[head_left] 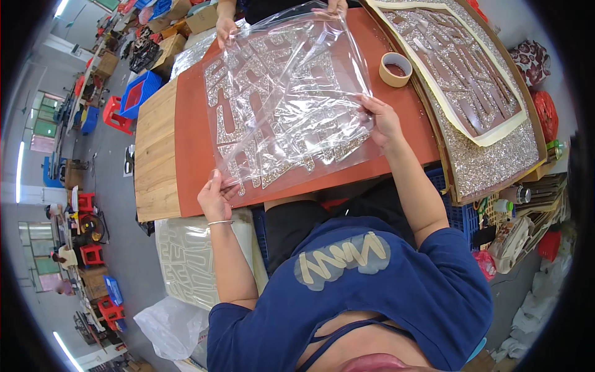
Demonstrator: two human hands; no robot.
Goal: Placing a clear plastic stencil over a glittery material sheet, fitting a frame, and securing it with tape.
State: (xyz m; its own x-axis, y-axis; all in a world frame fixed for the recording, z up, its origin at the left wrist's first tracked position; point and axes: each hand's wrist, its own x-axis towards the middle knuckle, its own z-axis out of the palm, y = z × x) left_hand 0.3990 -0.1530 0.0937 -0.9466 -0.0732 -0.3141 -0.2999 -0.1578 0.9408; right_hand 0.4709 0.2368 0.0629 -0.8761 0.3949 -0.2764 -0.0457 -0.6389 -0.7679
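A large clear plastic film (266, 133) stretches over the reddish-brown mat on the table, wrinkled and shiny with reflections. Glittery silver cut-out shapes (230, 118) show through it; whether they are stuck to it or lie under it I cannot tell. My left hand (215, 197) pinches the film at its near left corner. At the right edge, my right hand (380, 121) grips the film between thumb and fingers. Across the table, a co-worker's two hands (227, 30) hold the far corners of the same film.
A roll of tape (395, 69) stands right of the film. Further right lies a board covered in silver glitter (489, 155), with a cream-edged sheet on it. Bare wood (156, 149) shows at the table's left. Patterned pale sheets (186, 260) lie below the table's near edge.
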